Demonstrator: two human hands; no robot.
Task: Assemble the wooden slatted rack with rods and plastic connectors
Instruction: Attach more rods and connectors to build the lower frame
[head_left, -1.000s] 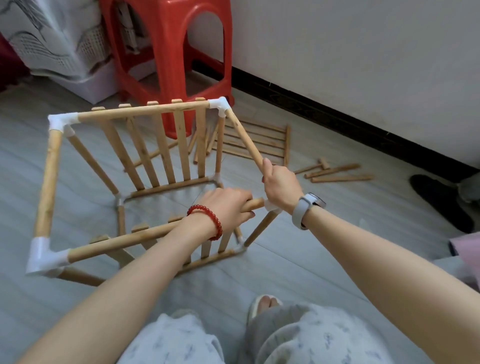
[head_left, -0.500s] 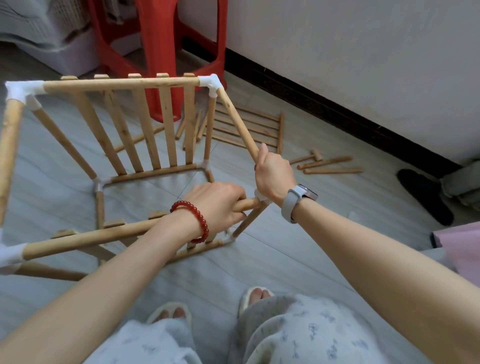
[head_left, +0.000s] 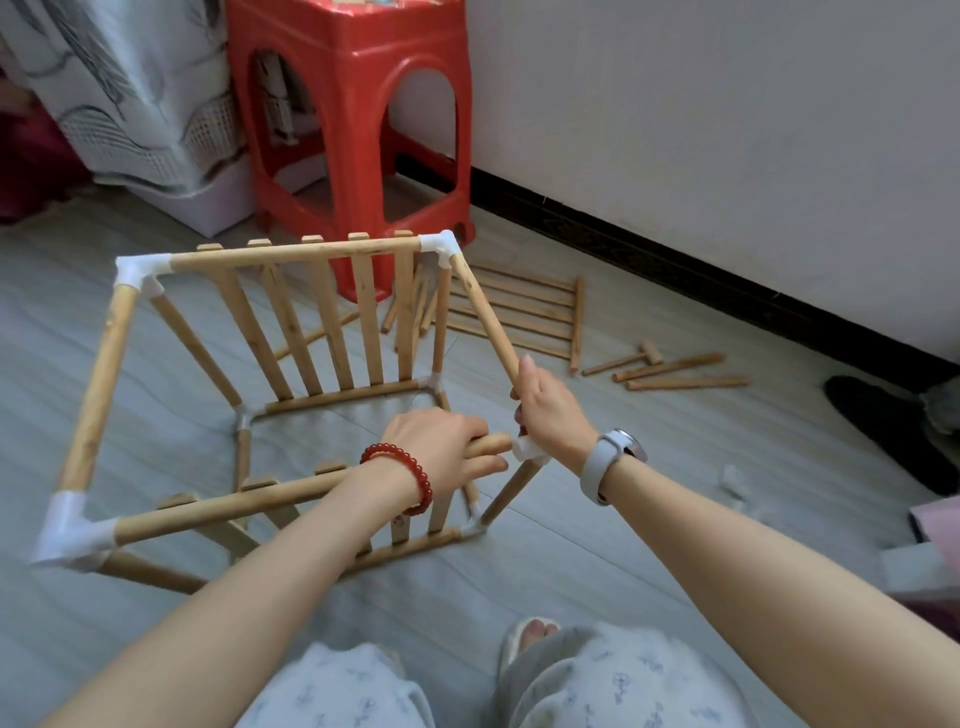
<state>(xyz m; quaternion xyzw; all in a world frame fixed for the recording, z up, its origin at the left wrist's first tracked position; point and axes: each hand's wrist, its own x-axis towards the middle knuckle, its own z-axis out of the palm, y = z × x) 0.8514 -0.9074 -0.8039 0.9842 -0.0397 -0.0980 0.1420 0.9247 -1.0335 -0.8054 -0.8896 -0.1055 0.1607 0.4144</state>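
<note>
A box-shaped wooden rack frame (head_left: 291, 332) stands on the floor, its rods joined by white plastic corner connectors (head_left: 140, 273). My left hand (head_left: 441, 447), with a red bead bracelet, grips the near top rod (head_left: 234, 501) close to its right end. My right hand (head_left: 553, 405), with a grey watch, grips the right top rod (head_left: 483, 312) at its near end. Between the two hands sits the near right white connector (head_left: 527, 449), partly hidden by my right hand. A slatted side fills the far face.
A loose slatted panel (head_left: 519, 312) lies flat on the floor behind the frame. Several loose rods and a small wooden mallet (head_left: 649, 356) lie to its right. A red plastic stool (head_left: 353, 135) stands behind, near the wall. My slippered foot (head_left: 530, 636) is below.
The view has tilted and shifted, so the frame sits lower and more centred in view. Both hands keep their grip at the near right corner.
</note>
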